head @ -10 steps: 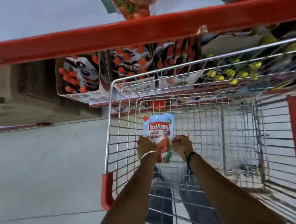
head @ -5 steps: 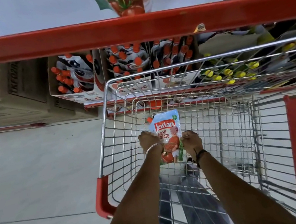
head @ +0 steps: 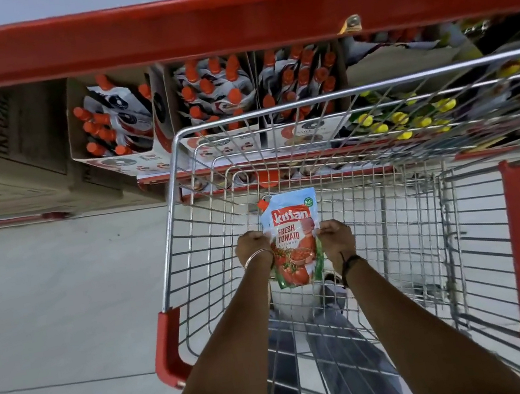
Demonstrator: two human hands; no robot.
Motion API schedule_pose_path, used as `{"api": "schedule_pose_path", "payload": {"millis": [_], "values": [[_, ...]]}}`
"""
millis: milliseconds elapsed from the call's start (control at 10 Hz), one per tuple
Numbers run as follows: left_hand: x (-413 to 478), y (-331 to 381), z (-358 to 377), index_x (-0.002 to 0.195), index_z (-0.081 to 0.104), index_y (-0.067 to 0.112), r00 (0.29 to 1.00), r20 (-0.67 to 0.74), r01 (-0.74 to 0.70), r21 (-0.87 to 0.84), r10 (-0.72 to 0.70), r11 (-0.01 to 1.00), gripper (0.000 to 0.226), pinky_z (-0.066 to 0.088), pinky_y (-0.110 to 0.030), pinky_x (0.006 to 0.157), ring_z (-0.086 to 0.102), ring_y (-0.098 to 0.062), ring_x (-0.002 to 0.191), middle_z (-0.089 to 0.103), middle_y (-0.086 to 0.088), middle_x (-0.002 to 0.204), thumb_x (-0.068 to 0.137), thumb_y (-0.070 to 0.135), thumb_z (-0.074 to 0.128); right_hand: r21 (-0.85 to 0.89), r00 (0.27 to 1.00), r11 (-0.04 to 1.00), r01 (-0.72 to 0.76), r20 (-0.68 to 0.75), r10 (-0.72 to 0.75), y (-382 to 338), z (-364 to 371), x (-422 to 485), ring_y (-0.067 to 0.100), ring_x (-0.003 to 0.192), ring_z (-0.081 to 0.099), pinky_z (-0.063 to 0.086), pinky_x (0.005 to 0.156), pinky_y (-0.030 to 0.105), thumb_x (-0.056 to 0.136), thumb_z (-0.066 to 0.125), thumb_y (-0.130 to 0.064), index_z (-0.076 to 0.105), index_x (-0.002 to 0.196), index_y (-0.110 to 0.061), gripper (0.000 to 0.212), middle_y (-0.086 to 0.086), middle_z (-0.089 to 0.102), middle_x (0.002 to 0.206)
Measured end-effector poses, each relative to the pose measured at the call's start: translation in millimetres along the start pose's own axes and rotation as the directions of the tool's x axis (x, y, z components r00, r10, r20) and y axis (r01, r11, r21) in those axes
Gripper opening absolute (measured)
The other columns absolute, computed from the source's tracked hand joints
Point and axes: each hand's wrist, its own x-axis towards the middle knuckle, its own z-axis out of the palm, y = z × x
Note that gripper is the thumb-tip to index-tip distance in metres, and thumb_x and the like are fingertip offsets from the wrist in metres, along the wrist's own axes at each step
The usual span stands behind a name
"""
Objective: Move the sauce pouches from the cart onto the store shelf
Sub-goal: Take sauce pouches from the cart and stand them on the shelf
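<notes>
A tomato sauce pouch (head: 293, 239) is gripped inside the wire cart (head: 389, 211) by both hands. Its left edge is pinched by the left hand (head: 254, 246), on whose wrist a thin bangle (head: 257, 258) is worn, and its right edge by the right hand (head: 336, 241), whose wrist is circled by a dark cord (head: 349, 262). The pouch is held face up between the two hands, its red cap (head: 262, 202) pointing away from the person, beyond the left hand. Whether it is clear of the cart's wire floor cannot be told.

Beyond the hands, the red edge of the store shelf (head: 225, 21) is seen running across the view. Under it, open cartons of orange-capped pouches (head: 214, 102) are stocked, and yellow-capped packs (head: 409, 119) are seen further to the right through the cart's wire front.
</notes>
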Motion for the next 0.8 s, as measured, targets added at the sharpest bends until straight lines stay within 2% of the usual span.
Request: {"api": "schedule_pose_path", "payload": {"millis": [100,200,300,400,500,600,700,800], "values": [[-12.8,9.3,-10.9,0.096,0.069,0.000,0.999,0.030,0.026,-0.010,-0.026,1.000,0.022,0.048,-0.032,0.087,0.062,-0.033,0.105,0.070,-0.017,0.110,0.079,0.014,0.066,0.022,0.996,0.998,0.064,0.054,-0.065,6.4,-14.1,-7.4,0.040,0.100,0.063,0.053,0.090,0.050,0.079,0.064,-0.003,0.062,0.064,-0.019,0.022,0.018,0.068,0.092],[-36.6,21.8,-34.7,0.091,0.071,0.000,0.999,0.037,-0.011,-0.072,0.014,0.997,0.019,0.047,-0.028,0.077,0.065,-0.029,0.096,0.072,-0.013,0.103,0.076,0.011,0.068,0.084,0.978,0.985,0.149,0.133,-0.159,-2.4,-35.3,-32.2,0.037,0.091,0.062,0.052,0.086,0.053,0.080,0.064,-0.002,0.057,0.057,-0.027,0.034,0.011,0.065,0.083],[-65.6,33.3,-64.9,0.085,0.072,0.002,0.996,0.023,-0.082,-0.145,0.086,0.986,0.015,0.047,-0.025,0.075,0.065,-0.027,0.086,0.073,-0.012,0.093,0.073,0.010,0.068,0.161,0.950,0.964,0.209,0.199,-0.240,-36.0,-54.5,-76.7,0.028,0.083,0.056,0.051,0.078,0.046,0.083,0.059,0.002,0.055,0.063,-0.021,0.031,0.007,0.058,0.078],[-96.9,45.6,-101.8,0.079,0.071,-0.003,0.985,0.004,-0.168,-0.241,0.174,0.956,0.022,0.054,-0.037,0.081,0.066,-0.033,0.082,0.073,-0.025,0.092,0.067,0.015,0.067,0.254,0.909,0.931,0.263,0.257,-0.327,-70.1,-71.1,-124.3,0.018,0.074,0.057,0.046,0.069,0.036,0.088,0.053,0.003,0.055,0.069,-0.015,0.026,0.002,0.059,0.077],[-122.7,58.8,-140.7,0.096,0.067,-0.005,0.964,0.052,-0.237,-0.269,0.260,0.933,0.027,0.052,-0.014,0.062,0.058,-0.020,0.069,0.071,-0.018,0.097,0.078,0.014,0.061,0.286,0.841,0.882,0.375,0.295,-0.453,-98.3,-83.8,-166.0,0.008,0.073,0.064,0.053,0.064,0.025,0.091,0.049,-0.001,0.060,0.094,-0.005,0.012,-0.005,0.063,0.079],[-163.2,78.8,-190.0,0.093,0.068,-0.001,0.934,-0.036,-0.347,-0.324,0.355,0.880,0.015,0.043,-0.002,0.052,0.052,-0.012,0.062,0.064,-0.007,0.076,0.084,0.001,0.056,0.294,0.766,0.816,0.497,0.293,-0.572,-122.3,-91.0,-202.3,0.015,0.090,0.067,0.056,0.072,0.020,0.092,0.049,-0.001,0.061,0.103,-0.007,0.017,0.002,0.064,0.099],[-172.5,80.6,-219.6,0.063,0.067,0.024,0.889,-0.064,-0.436,-0.417,0.453,0.798,0.027,0.054,-0.037,0.076,0.059,-0.019,0.068,0.062,0.010,0.054,0.079,0.002,0.062,0.310,0.707,0.742,0.594,0.239,-0.666,-147.6,-90.0,-237.3,0.003,0.085,0.064,0.053,0.070,0.012,0.092,0.049,-0.002,0.061,0.105,-0.005,0.018,0.003,0.063,0.100],[-176.0,87.2,-254.3,0.060,0.065,0.020,0.832,-0.174,-0.545,-0.433,0.526,0.718,0.022,0.051,-0.040,0.070,0.057,-0.016,0.059,0.066,0.014,0.048,0.075,0.005,0.062,0.207,0.615,0.636,0.744,0.162,-0.772,-174.6,-80.6,-267.6,-0.010,0.078,0.061,0.050,0.067,0.009,0.091,0.054,-0.010,0.062,0.100,-0.018,0.014,-0.007,0.065,0.095]]}}
